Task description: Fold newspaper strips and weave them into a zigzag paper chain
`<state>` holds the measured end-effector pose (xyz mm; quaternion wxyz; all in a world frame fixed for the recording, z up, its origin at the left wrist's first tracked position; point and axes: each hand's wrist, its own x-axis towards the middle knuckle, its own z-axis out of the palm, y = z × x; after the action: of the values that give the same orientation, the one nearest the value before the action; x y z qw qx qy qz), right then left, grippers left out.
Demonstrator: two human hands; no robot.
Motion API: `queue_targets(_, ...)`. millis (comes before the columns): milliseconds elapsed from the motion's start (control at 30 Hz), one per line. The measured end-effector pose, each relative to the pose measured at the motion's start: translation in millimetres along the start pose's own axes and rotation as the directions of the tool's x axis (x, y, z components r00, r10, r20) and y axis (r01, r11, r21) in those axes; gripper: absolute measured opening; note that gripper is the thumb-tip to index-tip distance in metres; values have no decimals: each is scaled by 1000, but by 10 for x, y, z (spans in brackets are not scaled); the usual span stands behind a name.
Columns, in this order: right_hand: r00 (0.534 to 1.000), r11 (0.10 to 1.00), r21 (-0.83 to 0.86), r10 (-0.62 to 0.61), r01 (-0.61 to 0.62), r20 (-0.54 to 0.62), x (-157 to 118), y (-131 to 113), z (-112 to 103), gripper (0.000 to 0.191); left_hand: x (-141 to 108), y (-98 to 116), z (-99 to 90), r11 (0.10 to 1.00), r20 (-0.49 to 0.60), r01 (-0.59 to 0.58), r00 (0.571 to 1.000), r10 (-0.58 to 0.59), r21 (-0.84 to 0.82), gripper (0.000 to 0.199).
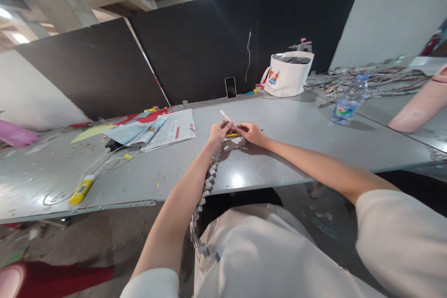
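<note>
My left hand (220,132) is closed in a pinch over the table's front part. From beneath it a zigzag chain of folded paper (210,179) runs down past the table edge onto my lap. A narrow pale paper strip (225,114) sticks up between my hands. Close against the left one, my right hand (252,134) has its fingertips pinched together at the strip's lower end, where the fingers partly hide it. A slim yellow object (233,135) shows just below the fingers, with small paper pieces (238,141) beside it; its kind is unclear.
Newspapers (171,129), a cable and a yellow glue stick (81,190) lie left. A phone (230,87) leans on the black partition (195,46). At right stand a white bag (289,77), a water bottle (350,101) and a pink tumbler (419,102), with paper strands (380,79) behind.
</note>
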<state>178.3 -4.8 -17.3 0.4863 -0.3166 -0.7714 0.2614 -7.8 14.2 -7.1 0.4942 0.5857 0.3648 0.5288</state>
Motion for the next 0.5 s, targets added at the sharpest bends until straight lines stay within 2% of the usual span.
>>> queue_targets(333, 999, 999, -47, 7, -10, -51, 17, 39, -1, 58, 19, -31, 13, 1000, 0, -29, 1000, 29, -9, 33)
queue_targets(500, 999, 1000, -4, -1, 1, -44, 14, 51, -2, 54, 15, -30, 19, 999, 20, 14, 1000, -13, -45, 35)
